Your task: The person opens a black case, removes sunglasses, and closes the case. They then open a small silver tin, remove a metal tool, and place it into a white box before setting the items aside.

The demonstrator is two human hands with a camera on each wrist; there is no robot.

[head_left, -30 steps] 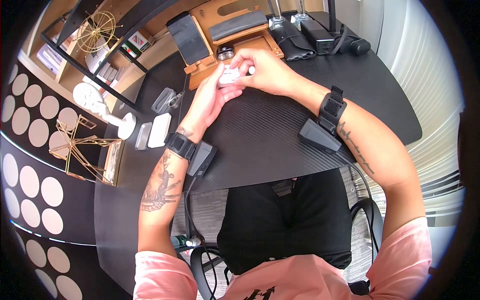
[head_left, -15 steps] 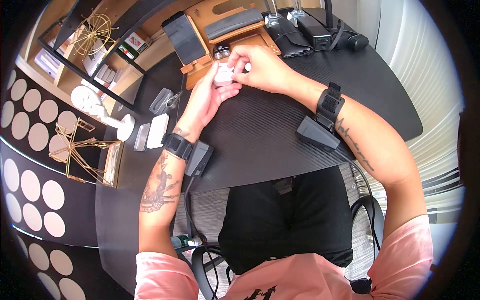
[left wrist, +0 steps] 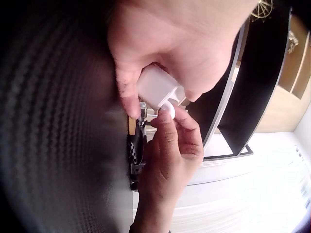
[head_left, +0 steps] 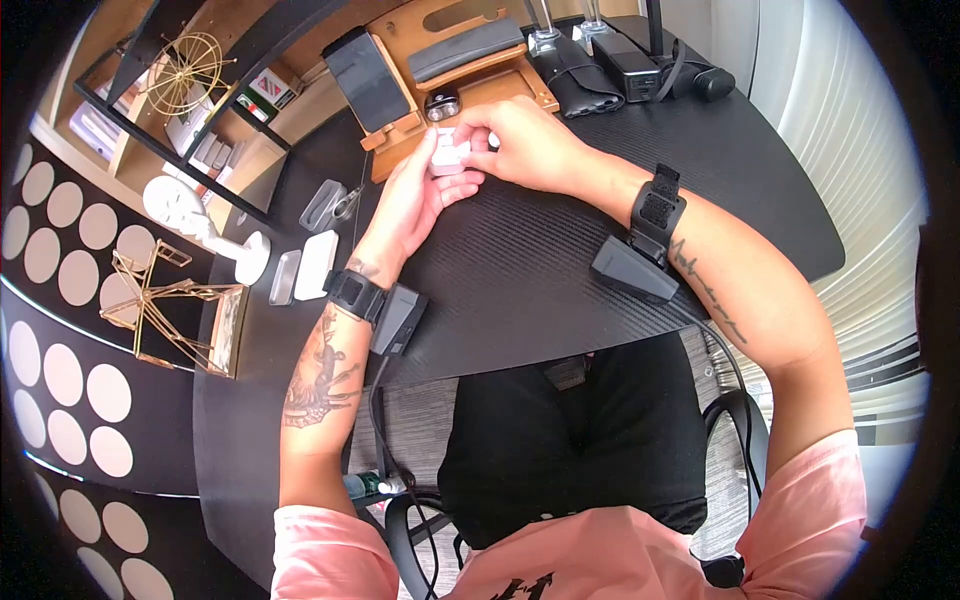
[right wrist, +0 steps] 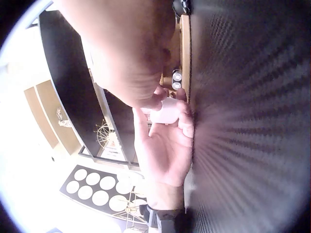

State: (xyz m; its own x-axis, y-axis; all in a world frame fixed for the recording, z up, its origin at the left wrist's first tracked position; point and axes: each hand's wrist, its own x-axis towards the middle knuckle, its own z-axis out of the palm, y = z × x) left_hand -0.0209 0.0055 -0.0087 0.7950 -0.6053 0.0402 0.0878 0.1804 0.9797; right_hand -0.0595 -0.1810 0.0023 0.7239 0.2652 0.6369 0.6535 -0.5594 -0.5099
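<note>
A small white case [head_left: 447,155] lies in the curled fingers of my left hand [head_left: 440,175], just above the black desk [head_left: 520,270] and in front of the wooden stand [head_left: 400,135]. My right hand [head_left: 472,135] meets it from the right, and its fingertips pinch the case's upper end. In the left wrist view the white case [left wrist: 154,87] sits between the left thumb and fingers, with the right hand [left wrist: 167,114] pinching a rounded white part at its end. From the right wrist the case [right wrist: 165,111] shows only partly, between both hands.
The wooden stand holds a dark phone [head_left: 372,75], a grey pouch [head_left: 470,45] and a small round black item [head_left: 441,102]. Black cases [head_left: 640,65] stand at the back right. White boxes [head_left: 315,262], a white figurine [head_left: 190,210] and gold wire ornaments [head_left: 150,295] sit at the left.
Both hands and the white case have drifted slightly away from me, toward the wooden stand. The right fingers have shifted on the case's end.
</note>
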